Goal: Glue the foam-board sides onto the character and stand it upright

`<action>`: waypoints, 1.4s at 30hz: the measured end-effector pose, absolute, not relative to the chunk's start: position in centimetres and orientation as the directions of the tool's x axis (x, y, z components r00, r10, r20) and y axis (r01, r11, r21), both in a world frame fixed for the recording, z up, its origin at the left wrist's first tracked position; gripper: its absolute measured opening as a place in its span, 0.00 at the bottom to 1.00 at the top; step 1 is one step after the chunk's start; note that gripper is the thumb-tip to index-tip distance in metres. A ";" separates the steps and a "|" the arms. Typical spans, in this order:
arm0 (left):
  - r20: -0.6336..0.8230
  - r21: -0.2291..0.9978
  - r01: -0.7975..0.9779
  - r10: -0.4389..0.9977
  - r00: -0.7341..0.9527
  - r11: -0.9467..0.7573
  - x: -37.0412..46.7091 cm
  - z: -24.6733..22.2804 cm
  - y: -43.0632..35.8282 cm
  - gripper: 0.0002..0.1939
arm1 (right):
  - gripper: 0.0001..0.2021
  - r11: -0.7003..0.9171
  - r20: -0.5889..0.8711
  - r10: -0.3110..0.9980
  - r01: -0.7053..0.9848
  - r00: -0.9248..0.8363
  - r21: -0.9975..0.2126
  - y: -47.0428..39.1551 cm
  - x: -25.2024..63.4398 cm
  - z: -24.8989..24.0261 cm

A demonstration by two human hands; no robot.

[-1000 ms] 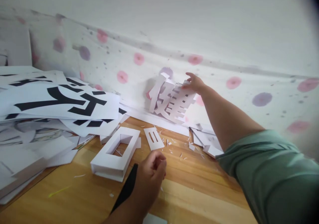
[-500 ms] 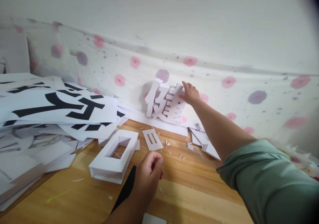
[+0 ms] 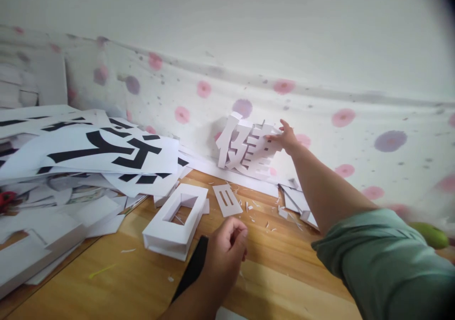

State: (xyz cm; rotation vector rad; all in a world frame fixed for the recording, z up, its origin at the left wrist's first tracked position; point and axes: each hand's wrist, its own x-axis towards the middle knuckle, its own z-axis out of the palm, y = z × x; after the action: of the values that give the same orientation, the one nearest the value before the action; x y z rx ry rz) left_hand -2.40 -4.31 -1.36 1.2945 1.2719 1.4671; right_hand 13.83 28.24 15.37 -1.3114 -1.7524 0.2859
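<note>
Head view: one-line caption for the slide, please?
Right hand steadies a white cut-out character against the dotted wall covering; left hand rests fisted.

The right hand (image 3: 287,139) reaches out, fingertips on the right edge of a white cut-out character (image 3: 245,148) standing against the dotted wall covering (image 3: 355,135). The left hand (image 3: 227,249) rests loosely curled on the wooden table (image 3: 106,282), beside a white rectangular frame (image 3: 177,220). Printed sheets (image 3: 88,149) pile up at left.

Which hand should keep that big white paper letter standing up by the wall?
Probably the right hand: it touches the white paper letter. The left hand is curled low over the wooden table.
</note>
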 end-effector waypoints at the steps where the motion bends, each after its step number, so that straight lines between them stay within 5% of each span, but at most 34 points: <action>1: 0.192 0.981 0.056 0.967 -0.164 -0.186 -2.4 -1.5 -4.3 0.11 | 0.26 0.418 0.508 0.861 0.620 -0.036 -0.664 28.2 13.9 15.4; 12: 0.137 0.991 0.016 0.979 -0.152 -0.136 -2.3 -1.6 -4.2 0.11 | 0.21 0.458 0.513 0.857 0.395 0.042 -0.796 28.7 13.7 15.7; 23: 0.124 0.992 0.054 0.978 -0.166 -0.116 -2.3 -1.7 -4.0 0.09 | 0.19 0.314 0.463 0.832 0.427 0.306 -0.848 29.7 14.4 11.6; 31: 0.162 0.986 0.063 0.973 -0.165 -0.153 -2.4 -1.1 -4.1 0.08 | 0.20 0.390 0.499 0.761 0.322 0.415 -0.862 24.2 12.1 8.9; 37: 0.251 0.968 0.059 0.955 -0.157 -0.245 -2.7 -0.6 -4.2 0.11 | 0.14 0.422 0.415 0.897 -0.019 0.151 -0.906 13.9 12.7 9.1; 42: 0.318 0.945 0.113 0.945 -0.082 -0.308 -3.2 0.4 -4.4 0.12 | 0.14 0.224 0.297 0.937 -0.338 -0.184 -0.914 1.1 17.0 8.5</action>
State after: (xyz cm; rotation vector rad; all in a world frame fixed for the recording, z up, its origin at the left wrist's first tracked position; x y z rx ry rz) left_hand -3.23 -4.43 0.42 1.4712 1.1898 1.4716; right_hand 16.99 1.13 8.55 -0.6598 -1.2473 1.3030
